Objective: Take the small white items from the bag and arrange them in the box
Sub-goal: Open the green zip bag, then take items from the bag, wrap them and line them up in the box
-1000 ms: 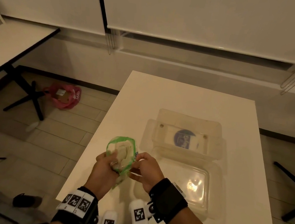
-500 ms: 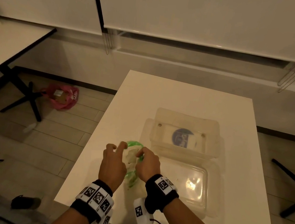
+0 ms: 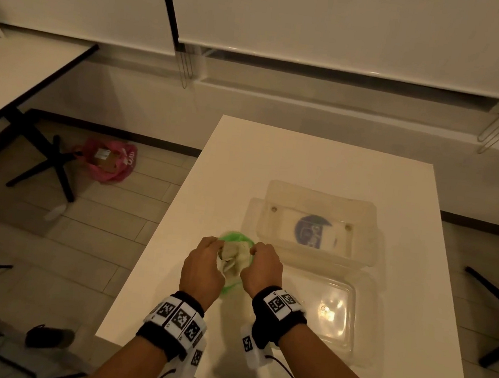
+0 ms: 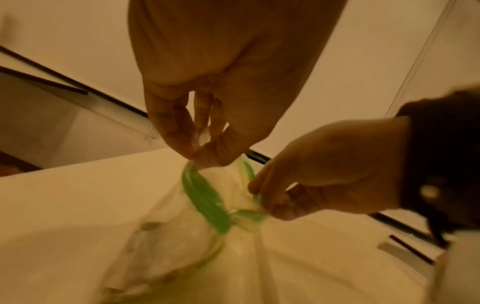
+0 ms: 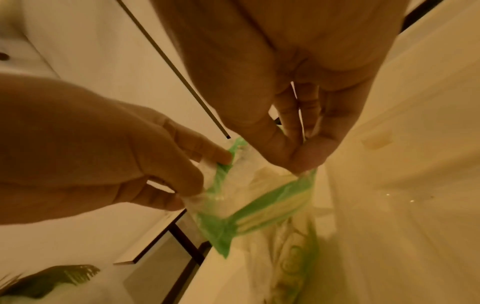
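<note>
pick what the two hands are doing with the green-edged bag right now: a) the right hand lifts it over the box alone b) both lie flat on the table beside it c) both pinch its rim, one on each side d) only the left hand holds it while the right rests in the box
c: the left hand and the right hand each pinch a side of the bag at its green rim, shown close in both wrist views.
</note>
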